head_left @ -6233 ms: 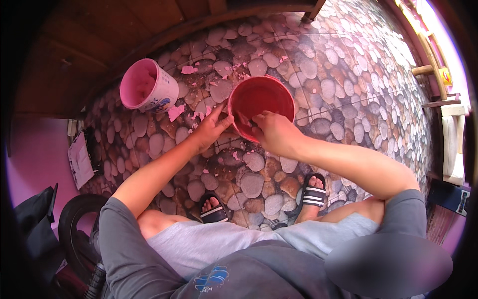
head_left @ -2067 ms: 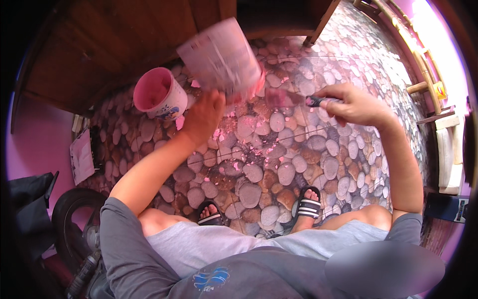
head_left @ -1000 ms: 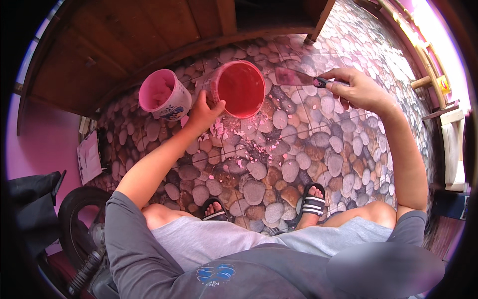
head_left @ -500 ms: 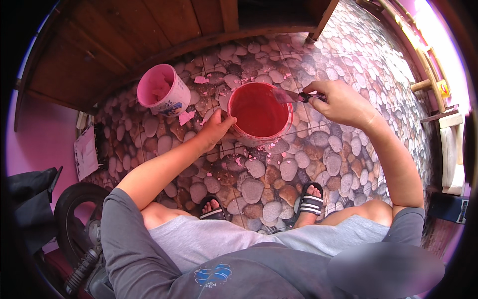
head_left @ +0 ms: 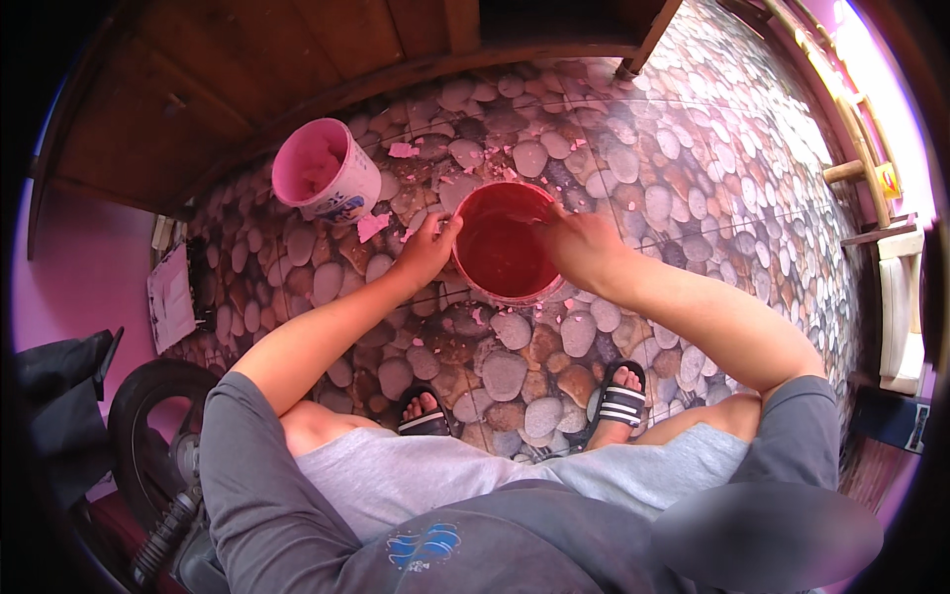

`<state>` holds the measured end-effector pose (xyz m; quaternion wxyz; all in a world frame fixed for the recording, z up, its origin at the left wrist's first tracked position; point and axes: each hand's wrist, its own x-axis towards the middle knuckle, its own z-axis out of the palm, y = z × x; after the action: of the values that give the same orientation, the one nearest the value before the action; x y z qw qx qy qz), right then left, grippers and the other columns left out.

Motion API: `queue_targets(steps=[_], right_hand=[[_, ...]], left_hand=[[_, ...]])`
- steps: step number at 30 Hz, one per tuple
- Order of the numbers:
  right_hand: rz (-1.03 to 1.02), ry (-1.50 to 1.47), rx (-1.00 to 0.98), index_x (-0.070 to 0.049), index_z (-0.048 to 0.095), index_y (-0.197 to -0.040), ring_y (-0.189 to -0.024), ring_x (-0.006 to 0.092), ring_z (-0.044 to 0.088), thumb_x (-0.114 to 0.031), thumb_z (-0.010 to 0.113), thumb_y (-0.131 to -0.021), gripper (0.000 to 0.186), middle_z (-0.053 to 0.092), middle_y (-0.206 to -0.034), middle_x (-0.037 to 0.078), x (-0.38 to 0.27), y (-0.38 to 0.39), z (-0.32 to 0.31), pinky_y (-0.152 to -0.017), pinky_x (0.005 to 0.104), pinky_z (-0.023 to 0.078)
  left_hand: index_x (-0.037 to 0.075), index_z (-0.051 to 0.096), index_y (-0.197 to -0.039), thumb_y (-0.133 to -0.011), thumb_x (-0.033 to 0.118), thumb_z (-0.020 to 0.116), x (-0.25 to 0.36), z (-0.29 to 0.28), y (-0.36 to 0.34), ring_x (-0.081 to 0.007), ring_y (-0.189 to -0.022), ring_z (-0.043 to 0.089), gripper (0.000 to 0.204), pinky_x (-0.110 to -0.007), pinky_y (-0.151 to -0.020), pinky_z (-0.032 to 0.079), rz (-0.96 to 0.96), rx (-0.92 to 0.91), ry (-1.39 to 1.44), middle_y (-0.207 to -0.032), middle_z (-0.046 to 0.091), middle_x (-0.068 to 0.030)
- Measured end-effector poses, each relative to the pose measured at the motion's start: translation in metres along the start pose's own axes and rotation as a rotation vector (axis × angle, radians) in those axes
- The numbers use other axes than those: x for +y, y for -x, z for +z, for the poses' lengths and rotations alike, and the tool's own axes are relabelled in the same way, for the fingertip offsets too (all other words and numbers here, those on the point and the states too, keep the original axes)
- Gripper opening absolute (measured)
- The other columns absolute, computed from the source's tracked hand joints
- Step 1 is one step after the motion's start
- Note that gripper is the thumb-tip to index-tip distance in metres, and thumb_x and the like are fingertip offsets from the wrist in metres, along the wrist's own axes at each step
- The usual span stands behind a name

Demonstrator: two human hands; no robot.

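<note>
A red-lined bucket [head_left: 495, 259] stands upright in the middle of the floor. My left hand [head_left: 428, 243] grips its left rim, thumb at the edge. At the right rim, my right hand [head_left: 579, 243], blurred, is closed on the scraper [head_left: 536, 222], whose faint blade reaches inside the bucket; its handle is mostly hidden by my fingers. To the back left a white bucket [head_left: 353, 190] with a pink-stained inside holds pink lumps. Pink flakes [head_left: 372, 227] are scattered on the floor around both buckets.
Wooden furniture [head_left: 228, 89] borders the back, over pebble-patterned tiles [head_left: 693, 178]. A pink-smeared board [head_left: 172, 297] leans at the left, near a black wheel [head_left: 143, 416]. Bamboo poles [head_left: 841, 94] and a pale cushioned piece [head_left: 896, 307] line the right edge, above my sandalled feet's level.
The red bucket, lifted and tilted about two seconds ago, now stands upright and slightly nearer me. My right hand has swung down and left, bringing the scraper from outside into the bucket.
</note>
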<state>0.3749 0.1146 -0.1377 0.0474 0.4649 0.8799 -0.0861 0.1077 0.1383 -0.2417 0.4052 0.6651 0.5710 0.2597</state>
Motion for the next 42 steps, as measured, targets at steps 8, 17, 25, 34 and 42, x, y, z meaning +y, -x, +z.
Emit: queue_targets(steps=[8,17,25,34,42], right_hand=[[0.008,0.145,-0.005,0.007,0.054,-0.125,-0.071,0.0292,0.07,-0.007,0.052,-0.089,0.039,0.061,-0.107,0.025,-0.028,-0.014,0.025,-0.056,0.038,0.056],[0.047,0.248,-0.264,0.003,0.064,-0.109,-0.083,0.0266,0.071,-0.007,0.057,-0.086,0.026,0.06,-0.11,0.022,-0.032,-0.042,0.033,-0.059,0.0324,0.059],[0.009,0.273,-0.154,0.004,0.052,-0.127,-0.073,0.0293,0.071,-0.008,0.055,-0.085,0.044,0.059,-0.113,0.02,-0.018,-0.048,0.059,-0.061,0.0368,0.059],[-0.06,0.327,-0.28,0.006,0.056,-0.119,-0.079,0.0302,0.071,-0.007,0.055,-0.084,0.037,0.059,-0.11,0.021,-0.023,-0.052,0.053,-0.066,0.0381,0.058],[0.22,-0.002,-0.157,0.002,0.053,-0.13,-0.084,0.0362,0.069,-0.011,0.053,-0.088,0.044,0.057,-0.116,0.026,-0.024,-0.025,0.023,-0.079,0.0423,0.056]], left_hand=[[0.013,0.043,-0.145,-0.103,0.036,0.043,0.014,-0.005,-0.008,-0.0463,-0.078,0.065,0.048,-0.053,-0.067,0.05,0.188,-0.021,-0.218,-0.084,0.065,-0.0289],[0.011,0.045,-0.142,-0.101,0.029,0.047,0.024,-0.005,-0.011,-0.0459,-0.071,0.064,0.045,-0.054,-0.063,0.049,0.22,-0.062,-0.157,-0.073,0.063,-0.0272],[0.012,0.045,-0.143,-0.103,0.03,0.046,0.017,0.004,-0.014,-0.0439,-0.076,0.066,0.044,-0.051,-0.066,0.05,0.255,-0.061,-0.056,-0.081,0.065,-0.0272],[0.013,0.045,-0.143,-0.102,0.029,0.046,0.014,0.005,-0.017,-0.0446,-0.072,0.065,0.045,-0.053,-0.063,0.05,0.285,-0.019,-0.056,-0.077,0.065,-0.0267],[0.013,0.047,-0.142,-0.102,0.032,0.046,0.01,0.002,-0.013,-0.0436,-0.068,0.065,0.044,-0.053,-0.059,0.051,0.236,-0.002,-0.094,-0.07,0.064,-0.025]])
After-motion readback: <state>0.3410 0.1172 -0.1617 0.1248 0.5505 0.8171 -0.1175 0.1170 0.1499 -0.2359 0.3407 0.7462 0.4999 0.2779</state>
